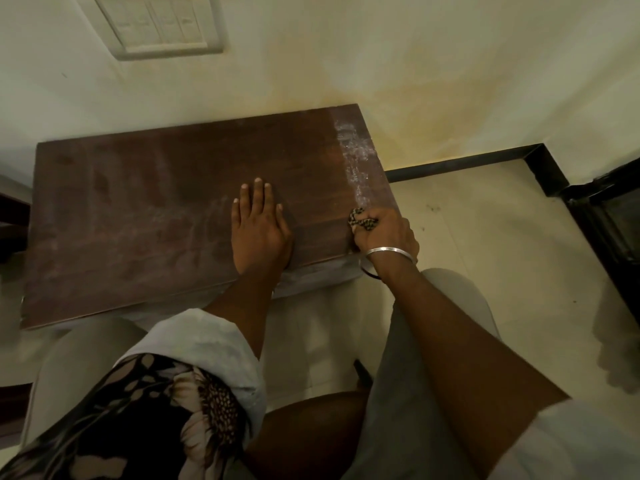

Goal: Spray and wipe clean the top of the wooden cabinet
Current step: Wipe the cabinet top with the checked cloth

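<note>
Pale wall (pixel 450 64) behind and tiled floor (pixel 485 237) off to the right, framing the wooden cabinet top (pixel 156 209): dark brown, pushed against that wall, filling the middle and left of the view. Faintly smeared across the left and middle; streaked with whitish residue (pixel 353 157) along the right edge, from the far corner toward the near one.

Left hand (pixel 258 233) laid flat on the top close to its near edge, fingers straight and together, holding nothing, seemingly bracing. Right hand (pixel 384 233) at the near right corner, fingers curled tight round a bunched patterned cloth (pixel 362 221), pressing it onto the wood at the near end of the white streak; silver bangle (pixel 389 252) on that wrist. No spray bottle anywhere in view.

Judged to be the wiping step, with the right strip as the patch left to do. Next, probably: pushing the cloth away along the right edge toward the far corner, with firm downward pressure and overlapping passes, taking care not to drag residue back over the wiped part.

Further out: switch plate (pixel 159 26) on the wall at far left, black skirting (pixel 450 166) at the wall's foot on the right, rolled pale sleeve (pixel 207 348) on the left forearm.
</note>
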